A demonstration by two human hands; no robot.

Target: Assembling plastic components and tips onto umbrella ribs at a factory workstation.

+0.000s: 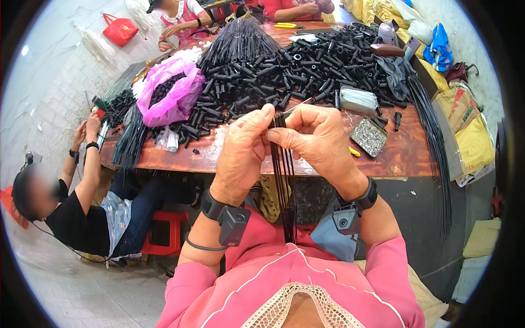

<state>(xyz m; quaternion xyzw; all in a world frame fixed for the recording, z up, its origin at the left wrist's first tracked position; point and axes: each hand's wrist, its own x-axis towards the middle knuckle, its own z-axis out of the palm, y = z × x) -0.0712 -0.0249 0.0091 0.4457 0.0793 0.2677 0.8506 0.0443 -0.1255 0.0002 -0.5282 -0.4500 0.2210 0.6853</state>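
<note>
Close together above the front edge of the table, my two hands pinch the upper ends of a bunch of thin black strands [283, 175]. My left hand [241, 143] is closed, thumb and fingers at the left side of the tops. Opposite it, my right hand [317, 143] is also closed, its thumb pressed on the strands. They hang down toward my lap. A thin, pale, rod-like piece [302, 104] sticks out by the right fingers; its other end is hidden. Just beyond lies a big pile of black plastic tubular parts [246, 90].
A pink plastic bag [169, 93] of small black parts, a tin of small metal pieces [368, 136] and a clear plastic box [358, 99] sit on the wooden table [208, 156]. Long black strands [432, 136] drape over its right edge. A co-worker [82, 202] sits at left; two people work across.
</note>
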